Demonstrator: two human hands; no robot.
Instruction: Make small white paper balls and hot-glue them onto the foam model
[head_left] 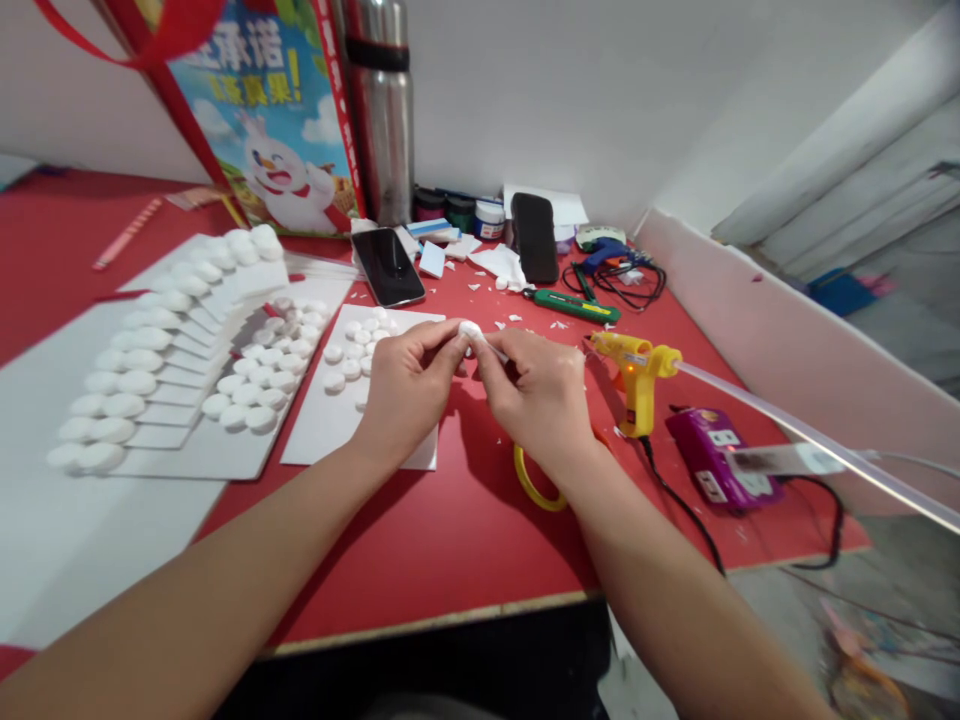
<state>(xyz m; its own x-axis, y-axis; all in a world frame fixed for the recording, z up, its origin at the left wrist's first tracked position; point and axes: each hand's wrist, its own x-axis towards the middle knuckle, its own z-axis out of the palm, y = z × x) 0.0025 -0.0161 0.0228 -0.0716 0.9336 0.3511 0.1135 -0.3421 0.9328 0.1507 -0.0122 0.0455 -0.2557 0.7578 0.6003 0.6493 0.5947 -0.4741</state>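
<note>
My left hand (pixel 416 375) and my right hand (pixel 536 385) meet over the middle of the table, both closed with fingertips pinching a small white lump (pixel 470 331). Whether it is clay or foam I cannot tell. Under my left hand lies a white board (pixel 315 430) bearing several rounded white discs (pixel 352 368). Further left, another white board (pixel 240 455) carries more such discs (pixel 251 390) and a fanned row of white strips (pixel 169 400) tipped with white discs. Partly hidden below my right wrist is a yellow ring handle (pixel 536 490).
On the right are a yellow glue gun (pixel 637 375) with a long clear stick and a purple power strip (pixel 724 455). A green cutter (pixel 574 305), two phones (pixel 388 265), paint jars (pixel 459 212), a steel flask (pixel 382 120) and a printed bag (pixel 285 130) stand or lie behind. White scraps litter the red table (pixel 450 550).
</note>
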